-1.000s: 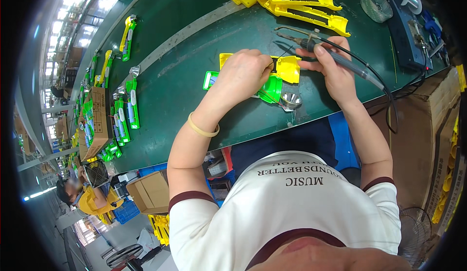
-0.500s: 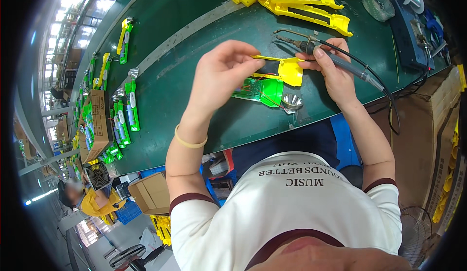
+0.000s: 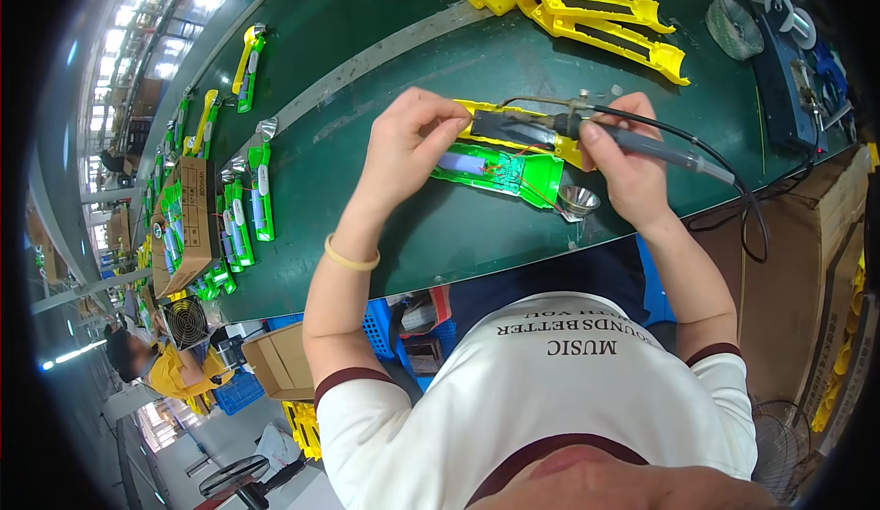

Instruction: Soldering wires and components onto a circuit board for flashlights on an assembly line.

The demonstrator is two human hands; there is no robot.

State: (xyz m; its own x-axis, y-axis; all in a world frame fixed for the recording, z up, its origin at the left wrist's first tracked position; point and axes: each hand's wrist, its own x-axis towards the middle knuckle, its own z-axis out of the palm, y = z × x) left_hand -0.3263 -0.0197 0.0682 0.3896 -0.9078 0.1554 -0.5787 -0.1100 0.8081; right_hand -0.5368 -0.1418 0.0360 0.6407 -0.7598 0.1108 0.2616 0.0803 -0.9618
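right hand (image 3: 632, 166) clenched around a soldering iron (image 3: 642, 143), tip aimed toward 9 o'clock. left hand (image 3: 408, 143) pinching the near end of a yellow housing half (image 3: 513, 125), fingers bent, thumb underneath. directly at 6 o'clock of both hands, lying flat on the green bench (image 3: 367, 79): an open green housing half (image 3: 500, 169) with a blue cell and thin red wires. probably light, stiff plastic; wiring likely fragile, so best gripped by the outer shell edges. small silver reflector cone (image 3: 579, 201) at 4 o'clock, touching the green shell. more yellow shells (image 3: 587, 6) at 12 o'clock.
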